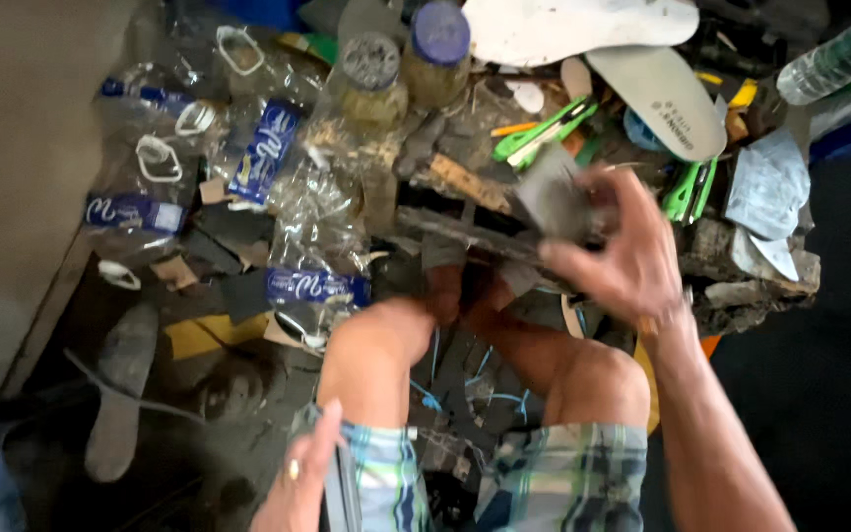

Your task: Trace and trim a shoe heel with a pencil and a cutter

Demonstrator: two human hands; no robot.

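Grey sheet scrap (551, 192), one piece, sits pinched in my right hand (622, 258) above the cluttered worn workboard (465, 232); blur hides its long axis, though one corner points away from me. My left hand (299, 483) rests by my knee, fingers loosely spread, holding nothing. I count two white insoles (583, 28), two green cutters (542, 128), two capped jars (371, 74) and several crushed clear bottles (248, 148) on the dirty floor.

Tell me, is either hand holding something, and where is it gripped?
The right hand pinches a flat grey piece of material by its lower right edge. The left hand, down by the plaid shorts, looks empty.
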